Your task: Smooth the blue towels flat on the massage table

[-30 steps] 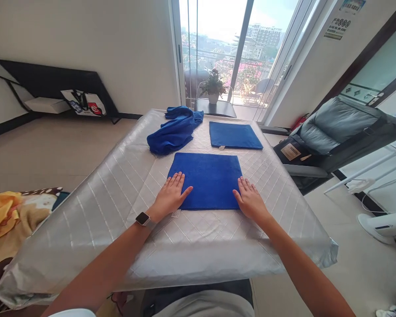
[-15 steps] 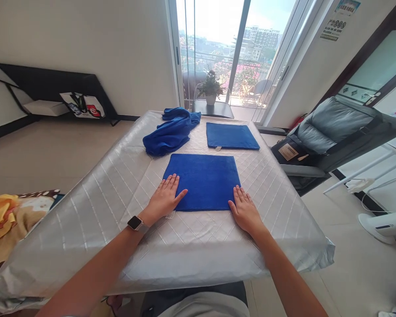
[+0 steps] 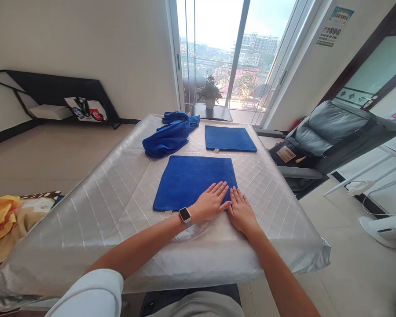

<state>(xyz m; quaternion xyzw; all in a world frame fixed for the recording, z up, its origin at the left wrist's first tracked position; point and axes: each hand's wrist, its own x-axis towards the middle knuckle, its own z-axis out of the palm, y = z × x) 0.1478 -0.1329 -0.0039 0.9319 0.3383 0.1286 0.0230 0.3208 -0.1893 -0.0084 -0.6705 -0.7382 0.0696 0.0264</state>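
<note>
A blue cloth (image 3: 191, 176), folded into a flat rectangle, lies in front of me on the table with a silver quilted-pattern cover (image 3: 119, 198). My left hand (image 3: 213, 200), with a watch (image 3: 185, 215) on its wrist, rests flat on the cloth's near right part, fingers stretched out. Beside it, my right hand (image 3: 241, 211) lies flat over the near right corner, fingers straight; the two hands almost touch. A small white tag (image 3: 168, 214) sticks out from the cloth's near left edge.
Farther back lie a second folded blue cloth (image 3: 231, 138) and a crumpled blue cloth (image 3: 171, 134). A grey armchair (image 3: 336, 127) stands right of the table. A potted plant (image 3: 210, 92) sits on a chair by the glass door. Yellow and brown fabric (image 3: 6, 220) is at the left.
My left hand has moved right, from the cloth's left edge to its right part beside my right hand. My right hand has stayed near the right corner.
</note>
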